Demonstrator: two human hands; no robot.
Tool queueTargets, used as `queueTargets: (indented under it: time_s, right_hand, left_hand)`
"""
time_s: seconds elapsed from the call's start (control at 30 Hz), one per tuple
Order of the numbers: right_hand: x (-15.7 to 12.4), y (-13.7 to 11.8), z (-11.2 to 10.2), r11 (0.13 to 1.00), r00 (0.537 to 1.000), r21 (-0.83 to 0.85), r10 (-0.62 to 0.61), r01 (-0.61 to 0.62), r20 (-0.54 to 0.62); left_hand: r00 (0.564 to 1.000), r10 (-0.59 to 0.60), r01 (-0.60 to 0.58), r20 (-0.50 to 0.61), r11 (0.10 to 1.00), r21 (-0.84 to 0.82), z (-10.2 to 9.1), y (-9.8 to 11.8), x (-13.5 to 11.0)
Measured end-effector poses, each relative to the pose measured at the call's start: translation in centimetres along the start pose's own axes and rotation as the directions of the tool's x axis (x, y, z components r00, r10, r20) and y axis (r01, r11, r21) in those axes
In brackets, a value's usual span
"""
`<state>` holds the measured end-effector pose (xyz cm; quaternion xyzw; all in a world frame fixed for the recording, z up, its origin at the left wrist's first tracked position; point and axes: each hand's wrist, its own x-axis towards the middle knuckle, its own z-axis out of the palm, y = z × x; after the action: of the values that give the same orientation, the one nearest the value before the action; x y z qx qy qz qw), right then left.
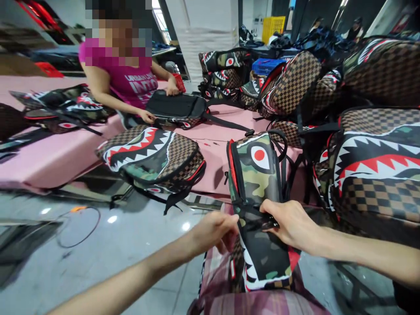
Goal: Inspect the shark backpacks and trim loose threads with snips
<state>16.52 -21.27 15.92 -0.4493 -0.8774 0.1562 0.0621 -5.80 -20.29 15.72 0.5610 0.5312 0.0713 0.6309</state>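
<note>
A camouflage backpack (257, 188) with a red-and-white eye and shark teeth stands upright in front of me, its lower end over my lap and its upper part against the pink table. My right hand (290, 225) is closed at the middle of its side, the fingers around a small glossy black piece by a dark strap. Beside the bag's left edge is my left hand (215, 229), fingers curled together; what they pinch, if anything, is hidden. A red-edged zipper opening (233, 168) runs along the upper left side.
Another shark-print backpack (151, 157) lies on the pink table (229, 120) at left. A person in a magenta shirt (131, 85) handles a black-backed backpack (177, 105) across it. A large checkered backpack (377, 162) stands close on the right, with several more piled behind.
</note>
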Motion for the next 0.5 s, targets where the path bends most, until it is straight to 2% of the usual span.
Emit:
queueTargets:
  time_s: [0.07,0.13,0.2,0.37,0.43,0.5]
  right_hand:
    - [-0.5,-0.7,0.9,0.995,0.995,-0.041,-0.091,0.089,-0.042]
    - [-0.9,-1.5,1.5,0.977,0.978,-0.103,-0.194,0.186,-0.073]
    - [-1.1,-2.1,1.8,0.942,0.950,-0.189,-0.298,0.276,-0.097]
    - [-1.0,-2.6,2.3,0.861,0.880,-0.334,-0.450,0.383,-0.153]
    - [-1.0,-2.7,2.7,0.838,0.854,-0.369,-0.489,0.403,-0.179]
    - [-1.3,-2.7,3.2,0.823,0.836,-0.404,-0.507,0.399,-0.209]
  left_hand:
    - [0.983,-0.104,0.144,0.151,0.949,-0.280,1.4,-1.2,0.1]
    - [0.981,-0.130,0.178,0.145,0.898,-0.402,2.0,-1.4,0.7]
    - [0.976,-0.180,0.212,0.120,0.900,-0.381,2.0,-1.0,1.0]
    - [0.917,-0.371,0.386,0.146,0.918,-0.094,1.3,0.6,0.2]
    - [0.913,-0.392,0.404,0.110,0.906,-0.123,1.7,0.9,0.0]
    - [0.910,-0.395,0.414,0.125,0.870,-0.267,2.5,0.9,0.0]
